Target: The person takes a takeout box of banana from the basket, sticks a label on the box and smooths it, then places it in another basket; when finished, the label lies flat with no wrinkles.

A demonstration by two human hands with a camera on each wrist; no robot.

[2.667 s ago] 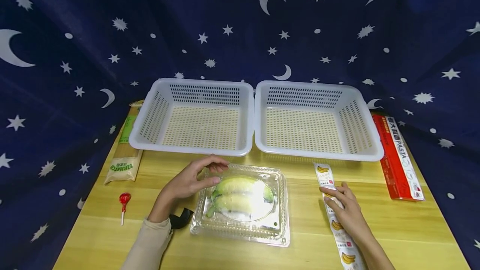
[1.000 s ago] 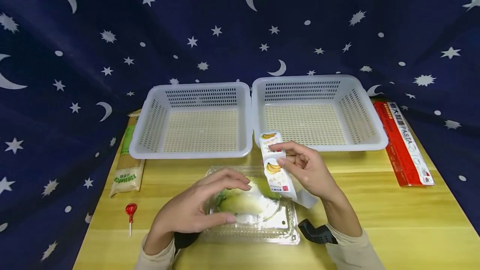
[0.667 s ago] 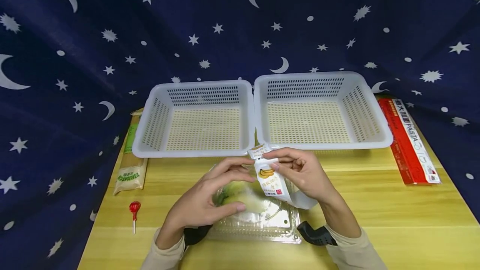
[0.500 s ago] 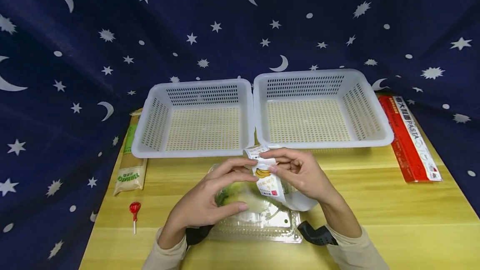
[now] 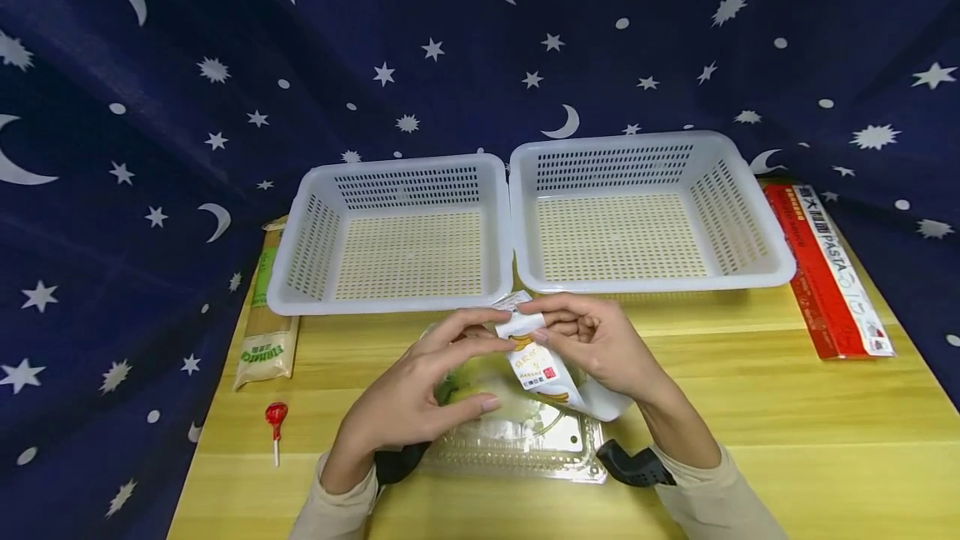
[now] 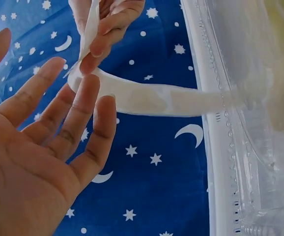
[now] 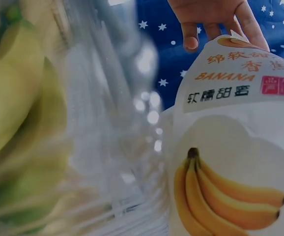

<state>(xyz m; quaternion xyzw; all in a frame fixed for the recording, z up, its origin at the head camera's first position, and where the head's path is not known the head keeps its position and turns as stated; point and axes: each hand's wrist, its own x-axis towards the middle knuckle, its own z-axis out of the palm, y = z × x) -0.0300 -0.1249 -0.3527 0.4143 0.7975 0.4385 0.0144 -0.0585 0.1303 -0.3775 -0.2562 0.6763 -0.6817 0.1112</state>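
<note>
Over a clear plastic clamshell container [image 5: 517,450], both hands meet at a paper strip of banana stickers [image 5: 534,363]. The right hand [image 5: 606,347] pinches the strip between thumb and fingers near its upper end, where the paper bends. Its lower part curls away beneath that hand. The left hand [image 5: 423,386] has its fingers spread, fingertips at the strip's left edge; in the left wrist view its palm holds nothing, and whether its fingertips touch the paper is unclear. Green-yellow bananas [image 7: 19,98] lie inside the container, partly hidden by the hands in the head view.
Two white slotted baskets [image 5: 390,307] [image 5: 652,283] stand side by side behind the hands. At the left are a noodle packet [image 5: 264,348] and a red lollipop [image 5: 276,415]. A red pasta box [image 5: 813,290] lies at the right. A star-patterned cloth [image 5: 420,40] hangs behind.
The right hand has picked the sticker strip up from the table at the right and carried it over the container. The left hand has moved right, to the strip, which now bends more.
</note>
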